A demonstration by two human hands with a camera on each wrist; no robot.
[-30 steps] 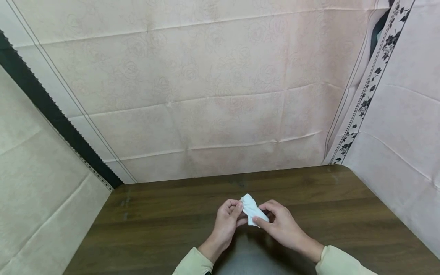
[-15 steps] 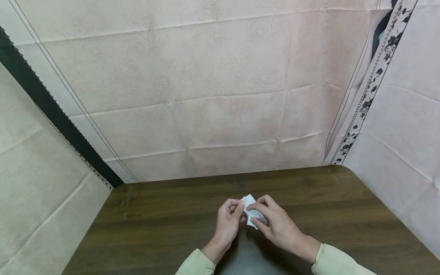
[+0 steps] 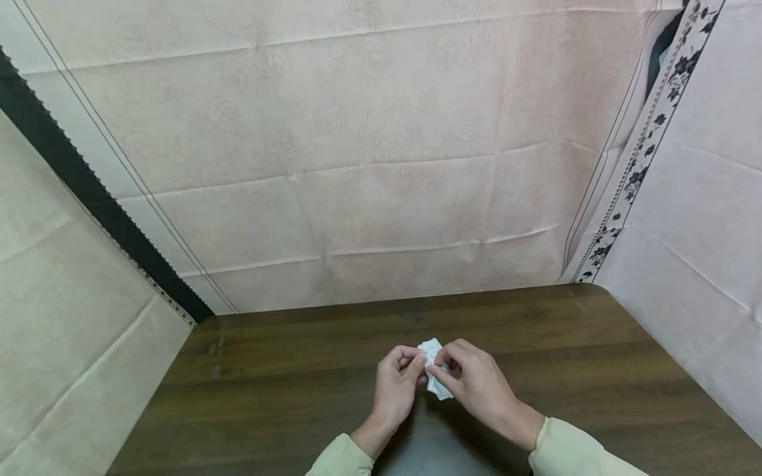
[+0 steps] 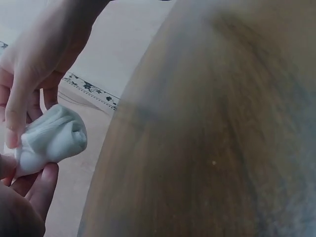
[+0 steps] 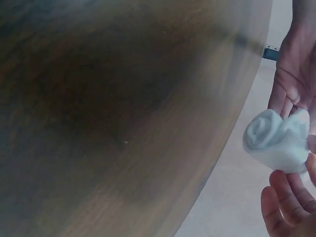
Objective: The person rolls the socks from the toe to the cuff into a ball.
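Note:
A small, soft white cloth roll (image 3: 439, 388) is held up above the table between both hands. Its end shows as a spiral of rolled layers in the right wrist view, where the cloth roll (image 5: 276, 145) also has a loose fold standing up beside the spiral. My left hand (image 3: 394, 390) pinches the left side of it between thumb and fingers. From the right, my right hand (image 3: 483, 389) has thumb and forefinger pinching the cloth's near face. In the left wrist view the right thumb lies on top of the cloth roll (image 4: 55, 136), with left fingers beneath.
The brown wood-grain table (image 3: 286, 377) spreads below the hands. Pale patterned cloth sheets (image 3: 369, 145) hang behind it and on both sides. A dark band (image 3: 101, 192) runs down the left corner, and a floral border (image 3: 645, 145) down the right.
My right hand has shifted left over the white cloth roll, its fingers regrasping nearer the middle. The roll shows less between the hands; my left hand has barely moved.

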